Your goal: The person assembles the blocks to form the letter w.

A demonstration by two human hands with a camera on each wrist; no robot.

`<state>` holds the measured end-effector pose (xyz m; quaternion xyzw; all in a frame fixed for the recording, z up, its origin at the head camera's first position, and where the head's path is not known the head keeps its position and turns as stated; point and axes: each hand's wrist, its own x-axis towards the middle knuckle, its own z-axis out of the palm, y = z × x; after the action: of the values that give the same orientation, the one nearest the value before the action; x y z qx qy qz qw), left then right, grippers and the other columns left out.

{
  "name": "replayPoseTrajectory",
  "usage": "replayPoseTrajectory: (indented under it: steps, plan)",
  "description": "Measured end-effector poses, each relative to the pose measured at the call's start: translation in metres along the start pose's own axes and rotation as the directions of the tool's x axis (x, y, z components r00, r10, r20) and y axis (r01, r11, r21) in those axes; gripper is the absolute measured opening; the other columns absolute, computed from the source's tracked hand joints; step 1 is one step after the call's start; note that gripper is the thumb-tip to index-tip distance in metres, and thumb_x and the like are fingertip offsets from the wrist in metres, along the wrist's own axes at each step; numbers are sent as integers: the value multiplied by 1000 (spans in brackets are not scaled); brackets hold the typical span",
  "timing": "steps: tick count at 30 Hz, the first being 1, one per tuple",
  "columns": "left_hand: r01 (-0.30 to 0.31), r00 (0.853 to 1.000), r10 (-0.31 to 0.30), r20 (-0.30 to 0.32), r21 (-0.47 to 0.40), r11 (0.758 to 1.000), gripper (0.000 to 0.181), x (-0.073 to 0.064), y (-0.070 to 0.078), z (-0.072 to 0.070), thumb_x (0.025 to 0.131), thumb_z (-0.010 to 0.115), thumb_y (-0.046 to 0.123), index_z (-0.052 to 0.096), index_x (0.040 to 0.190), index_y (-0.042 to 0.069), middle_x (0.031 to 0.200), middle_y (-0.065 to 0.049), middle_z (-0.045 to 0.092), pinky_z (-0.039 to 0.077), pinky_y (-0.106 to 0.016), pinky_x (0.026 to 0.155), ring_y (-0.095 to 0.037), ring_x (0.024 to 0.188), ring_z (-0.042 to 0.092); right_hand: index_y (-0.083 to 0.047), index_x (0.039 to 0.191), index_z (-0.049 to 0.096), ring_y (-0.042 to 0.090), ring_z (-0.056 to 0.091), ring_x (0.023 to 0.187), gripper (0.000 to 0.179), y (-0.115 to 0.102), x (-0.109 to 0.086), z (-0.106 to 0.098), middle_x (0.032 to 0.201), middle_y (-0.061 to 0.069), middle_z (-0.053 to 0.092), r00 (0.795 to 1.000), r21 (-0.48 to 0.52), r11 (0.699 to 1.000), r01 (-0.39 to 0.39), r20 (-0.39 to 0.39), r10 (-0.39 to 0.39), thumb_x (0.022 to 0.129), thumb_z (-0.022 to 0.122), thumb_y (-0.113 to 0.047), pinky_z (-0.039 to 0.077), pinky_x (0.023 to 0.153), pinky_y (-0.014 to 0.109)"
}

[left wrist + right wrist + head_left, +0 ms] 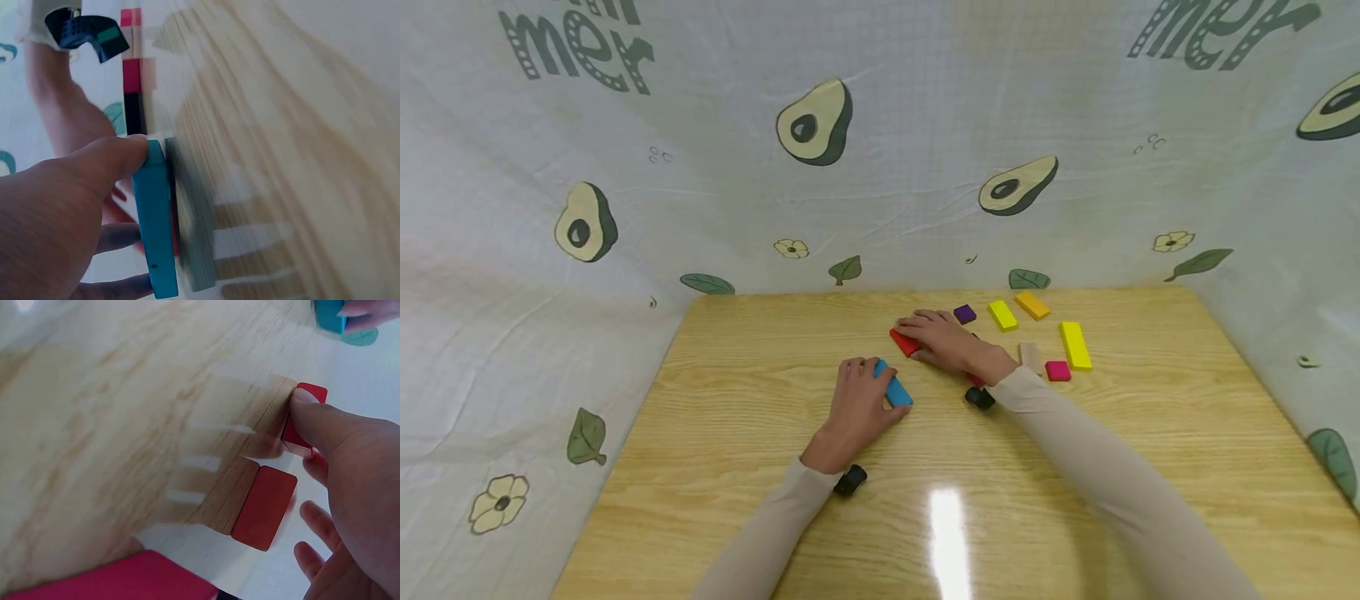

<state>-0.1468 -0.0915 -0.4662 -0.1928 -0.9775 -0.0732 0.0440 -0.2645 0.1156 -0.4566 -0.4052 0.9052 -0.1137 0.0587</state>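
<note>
A blue rectangular block (893, 386) is held in my left hand (856, 404), thumb at one end and fingertips along the far side. Seen from the left wrist, the blue block (155, 219) stands just over its reflection on the wood. Farther back, my right hand (946, 340) reaches over a red block (904, 342). In the right wrist view its thumb presses the near side of the red block (304, 419), with a finger behind. A brick-red block (265, 508) lies beside it, below the other curled fingers.
Right of the right hand lie a purple block (965, 314), yellow blocks (1002, 316) (1076, 346), an orange block (1032, 305), a pale wooden block (1029, 357) and a pink block (1057, 371). The right forearm partly covers a dark red block (975, 379). A printed cloth (910, 233) borders the wooden table (737, 517).
</note>
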Motion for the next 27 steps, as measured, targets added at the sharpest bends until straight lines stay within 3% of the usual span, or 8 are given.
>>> replayPoseTrajectory:
  steps: [11,18,27]
  plan:
    - [79,990,-83,-116,-37,996,58,-34,-44,-17,91,83,49,71,131,9,140,-24,61,35,-61,115,-47,127,53,-6,159,48,42,36,153,61,3,2,2,163,14,47,1000,2,1000,6,-6,-6,105,68,-26,28,123,62]
    - [102,986,-109,-129,-64,993,60,-50,-69,-22,90,84,46,70,133,6,141,-27,59,34,-64,114,-50,129,52,-5,158,50,44,38,151,59,4,2,0,162,15,48,1000,4,1000,6,-14,-6,105,69,-24,28,122,64]
    - [102,987,-108,-119,-55,993,59,-61,-80,-21,90,84,45,70,132,5,138,-27,60,35,-65,114,-49,127,53,-4,158,50,45,39,150,60,3,4,2,162,16,49,1000,9,1000,19,-15,-19,105,69,-23,28,122,64]
